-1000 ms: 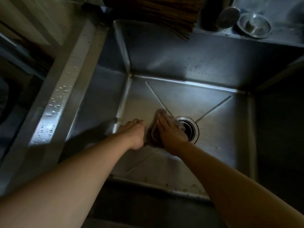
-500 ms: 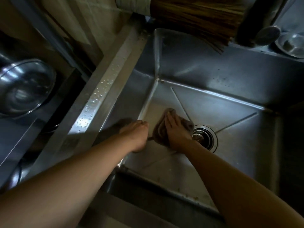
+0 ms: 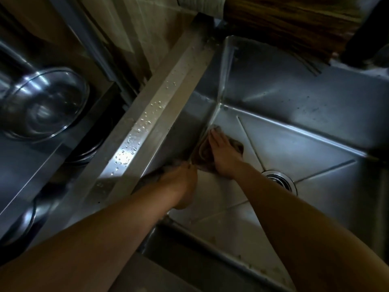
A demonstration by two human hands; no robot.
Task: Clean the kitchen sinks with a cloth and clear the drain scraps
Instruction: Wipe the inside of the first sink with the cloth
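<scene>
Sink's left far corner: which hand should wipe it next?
Probably the right hand: it lies flat on the crumpled brown cloth, already beside that corner of the steel sink. The left hand sits nearer, by the left wall, without the cloth.

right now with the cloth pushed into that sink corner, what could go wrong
The right hand presses the cloth flat with straight fingers, so it may slip or bunch against the sink wall. Wiping back toward the open drain could push grime in. Specks along the near rim might get missed.

Steel sink (image 3: 311, 114) floor — brown cloth (image 3: 205, 153) lies flat.
</scene>
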